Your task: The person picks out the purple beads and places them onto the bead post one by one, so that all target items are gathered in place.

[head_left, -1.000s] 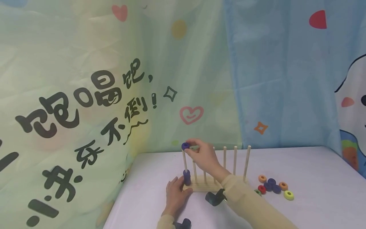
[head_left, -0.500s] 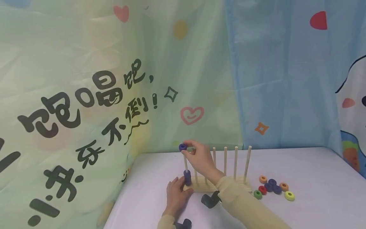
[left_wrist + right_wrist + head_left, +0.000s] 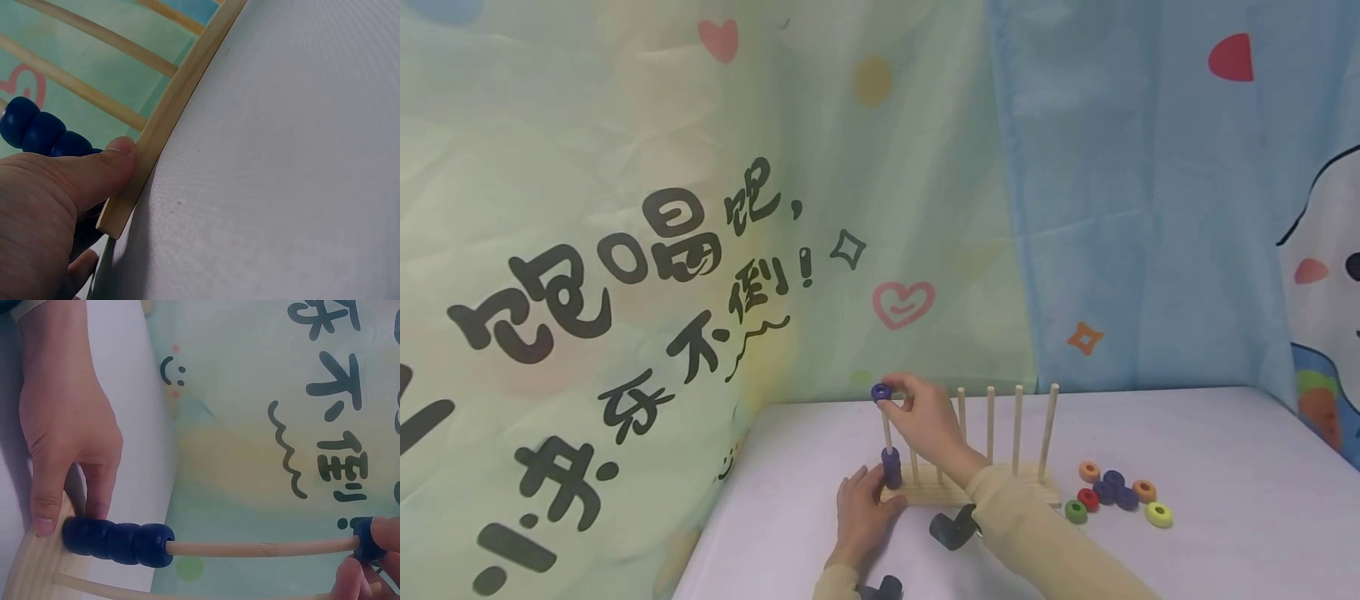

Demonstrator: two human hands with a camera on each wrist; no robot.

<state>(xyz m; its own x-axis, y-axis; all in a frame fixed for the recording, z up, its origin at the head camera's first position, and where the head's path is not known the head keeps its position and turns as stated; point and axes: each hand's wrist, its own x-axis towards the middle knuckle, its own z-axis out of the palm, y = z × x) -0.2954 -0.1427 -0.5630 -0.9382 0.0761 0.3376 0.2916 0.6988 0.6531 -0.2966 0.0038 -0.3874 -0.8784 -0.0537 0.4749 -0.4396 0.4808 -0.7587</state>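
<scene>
A wooden peg rack [image 3: 925, 495] with a row of upright pegs stands on the table. Its leftmost peg carries several dark blue beads [image 3: 891, 468] stacked at the bottom. My left hand [image 3: 863, 517] grips the left end of the base, thumb on the front edge [image 3: 128, 181] and fingers round the end. Between thumb and fingers, my right hand [image 3: 928, 417] pinches another blue bead [image 3: 881, 392] at the top of that same peg. In the right wrist view, the peg's tip meets this pinched bead [image 3: 367, 539]. The right arm covers part of the rack.
Right of the rack lie loose beads: several blue [image 3: 1126, 498], two orange [image 3: 1144, 490], one red [image 3: 1087, 499], one green [image 3: 1076, 511] and one yellow [image 3: 1159, 514]. A printed curtain [image 3: 925, 208] hangs behind the white table [image 3: 1225, 450]. Both wrists wear dark camera mounts [image 3: 952, 530].
My right hand has shifted slightly left with the blue bead, then dipped a little at the peg top. The green bead shows more fully beside the sleeve. My left hand keeps its place.
</scene>
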